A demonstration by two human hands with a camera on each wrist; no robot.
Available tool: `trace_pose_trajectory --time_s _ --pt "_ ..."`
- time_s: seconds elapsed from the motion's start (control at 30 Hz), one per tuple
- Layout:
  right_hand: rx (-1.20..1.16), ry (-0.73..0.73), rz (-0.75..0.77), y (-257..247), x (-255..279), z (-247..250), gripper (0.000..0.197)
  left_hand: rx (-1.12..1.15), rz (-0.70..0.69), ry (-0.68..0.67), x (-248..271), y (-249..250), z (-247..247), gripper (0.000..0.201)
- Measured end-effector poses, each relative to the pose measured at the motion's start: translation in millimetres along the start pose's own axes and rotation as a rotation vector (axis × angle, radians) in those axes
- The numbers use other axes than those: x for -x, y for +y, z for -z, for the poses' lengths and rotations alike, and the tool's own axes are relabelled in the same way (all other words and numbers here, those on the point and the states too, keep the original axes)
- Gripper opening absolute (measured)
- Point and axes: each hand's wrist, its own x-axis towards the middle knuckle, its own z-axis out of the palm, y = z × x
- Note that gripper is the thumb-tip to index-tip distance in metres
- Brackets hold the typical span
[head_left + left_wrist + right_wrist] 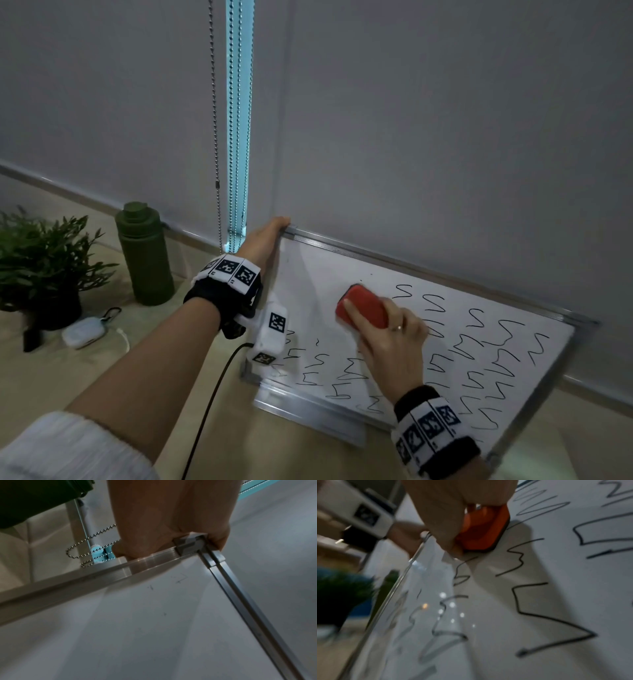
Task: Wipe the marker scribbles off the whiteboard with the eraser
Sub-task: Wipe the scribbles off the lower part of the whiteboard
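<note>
The red eraser [363, 307] lies flat against the whiteboard [308, 274], in the upper middle of its face, just left of the top row of marker scribbles [479, 356]. The right hand [394, 339] holds it from above, with the fingers [352, 308] laid over the red back and curled round its edges; the right wrist view shows the thumb side pinching the eraser's lower edge where the dark felt meets the board.

The whiteboard leans against a grey roller blind [445, 120], its lower edge and tray on the desk [291, 455]. The left hand [265, 240] clasps the board's top left corner, fingers hooked over the metal frame, steadying it.

The upper left part of the board looks clean apart from faint specks, while black squiggles cover most of the rest, so wiping seems to be in hand and at an early stage. The next stroke probably calls for firm, flat pressure while sweeping right or down across the nearest rows, with the left hand bracing so the leaning board does not slide.

To the left on the desk stand a dark green bottle [145, 255] and a potted plant [44, 263], with a small white case [84, 330] lying near them. Bead chains [233, 137] hang in front of the blind above the left hand.
</note>
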Motion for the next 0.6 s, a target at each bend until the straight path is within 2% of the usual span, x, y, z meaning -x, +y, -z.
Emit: trace_pose_trajectory --time_s 0.1,0.13,0.17,0.23,0.27,0.3,0.33,0.43,0.47,0.5,0.53,0.6 --pt "-0.069 0.062 -0.345 -10.4 -9.9 6.4 0.071 0.038 -0.001 -0.032 1.7 0.0 0.8 0.026" --pt "-0.086 0.065 -0.371 -19.7 -9.7 4.4 0.072 0.055 0.0 -0.041 1.4 0.5 0.5 0.026" --pt "-0.089 0.052 -0.309 -28.8 -8.0 0.6 0.076 0.07 0.0 -0.04 -0.5 -0.1 0.4 0.026" --pt "-0.059 -0.011 -0.029 -39.7 0.1 -8.4 0.086 0.085 -0.007 -0.05 0.5 0.4 0.4 0.025" --pt "-0.032 -0.021 0.053 -36.8 2.2 -10.6 0.087 0.092 -0.009 -0.052 0.4 -0.5 0.9 0.025" --pt "-0.019 0.005 0.041 -30.5 1.7 -9.8 0.083 0.096 -0.003 -0.058 0.5 -0.7 1.3 0.024" --pt "-0.034 0.06 -0.06 -23.8 -1.0 -7.2 0.077 0.093 0.006 -0.06 1.2 -0.5 1.8 0.025" --pt "-0.14 0.207 -0.508 -19.4 -11.8 2.8 0.063 0.095 0.027 -0.06 -1.2 -6.0 5.2 0.04" --pt "-0.145 0.205 -0.551 -24.3 -11.9 2.9 0.062 0.109 0.028 -0.066 -2.9 -7.8 5.1 0.043" --pt "-0.152 0.172 -0.513 -30.5 -8.4 0.5 0.064 0.112 0.028 -0.074 -2.6 -7.8 4.6 0.044" --pt "-0.152 0.109 -0.398 -37.2 -1.6 -4.1 0.07 0.12 0.02 -0.085 -0.3 -5.0 3.4 0.042" --pt "-0.101 -0.099 -0.011 -49.5 19.2 -13.1 0.089 0.116 0.022 -0.096 1.2 -2.6 3.3 0.038"
